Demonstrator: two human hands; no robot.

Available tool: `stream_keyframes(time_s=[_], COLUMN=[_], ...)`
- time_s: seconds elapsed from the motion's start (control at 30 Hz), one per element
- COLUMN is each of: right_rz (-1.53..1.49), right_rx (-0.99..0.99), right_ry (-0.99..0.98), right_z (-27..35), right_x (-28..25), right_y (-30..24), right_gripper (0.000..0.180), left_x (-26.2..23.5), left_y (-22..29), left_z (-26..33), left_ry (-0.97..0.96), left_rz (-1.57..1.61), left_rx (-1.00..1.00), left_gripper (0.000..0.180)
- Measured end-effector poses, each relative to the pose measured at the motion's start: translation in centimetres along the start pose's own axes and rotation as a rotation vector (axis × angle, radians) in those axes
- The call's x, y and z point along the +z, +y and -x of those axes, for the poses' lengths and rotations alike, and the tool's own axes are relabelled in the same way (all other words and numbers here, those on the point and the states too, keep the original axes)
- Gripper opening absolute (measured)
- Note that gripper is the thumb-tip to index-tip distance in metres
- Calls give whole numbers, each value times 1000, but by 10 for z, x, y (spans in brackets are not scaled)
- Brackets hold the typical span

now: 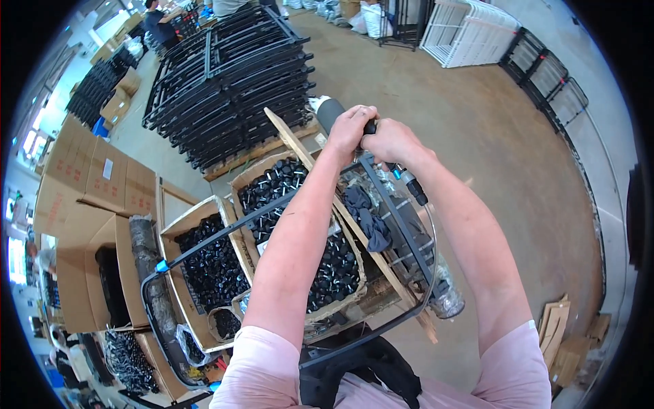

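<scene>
My left hand (349, 133) and my right hand (394, 143) meet at the far corner of a black tubular frame (262, 214). Between them shows a small black rounded part (369, 127). The left fingers close around this part, and the right hand is curled in a fist beside it; what sits inside that fist is hidden. Below the right wrist is a black powered screwdriver (413, 187) with a blue ring, and a thin hose runs near it. The frame spans cartons of black knobs (334, 267) with metal studs and small black parts (211, 262).
A tall stack of black frames (225, 88) stands ahead. Large cardboard boxes (95, 170) are at the left. A wooden plank (371, 242) crosses the work area beside dark cloth (368, 218). White racks (466, 34) stand far right; flattened cardboard (558, 334) lies near right.
</scene>
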State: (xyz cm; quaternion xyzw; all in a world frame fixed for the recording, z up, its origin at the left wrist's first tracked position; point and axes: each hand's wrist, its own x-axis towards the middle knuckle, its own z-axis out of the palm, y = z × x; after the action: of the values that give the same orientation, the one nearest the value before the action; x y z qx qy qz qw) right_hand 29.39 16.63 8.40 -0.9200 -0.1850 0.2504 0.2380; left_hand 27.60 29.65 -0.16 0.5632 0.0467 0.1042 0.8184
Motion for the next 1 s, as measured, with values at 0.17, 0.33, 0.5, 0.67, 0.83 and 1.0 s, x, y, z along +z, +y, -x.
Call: stream_keyframes(time_s=[0.17,0.33,0.5,0.67,0.83,1.0], right_rz=[66,83,124,112,-18,6], right_rx=[9,18,40,45,28,-34], right_ry=[-57,-97,-112,-124,-191,-166], right_z=[-24,-40,-36,-35,-52,-76], right_x=[4,4,4,13,22,34], right_y=[-8,1,-4,-1,10,23], right_gripper=[28,28,31,32,27,14], left_x=[-20,-19,-16,-19,-23,-17], left_y=[-18,-25,-26,-32,-36,-36], left_z=[-17,-20,-16,-13,-11,-11], left_ry=[44,51,82,98,88,111], left_rz=[44,88,81,49,6,70], left_rx=[-29,-29,-1,-8,-11,-26], left_gripper=[23,22,22,23,20,31])
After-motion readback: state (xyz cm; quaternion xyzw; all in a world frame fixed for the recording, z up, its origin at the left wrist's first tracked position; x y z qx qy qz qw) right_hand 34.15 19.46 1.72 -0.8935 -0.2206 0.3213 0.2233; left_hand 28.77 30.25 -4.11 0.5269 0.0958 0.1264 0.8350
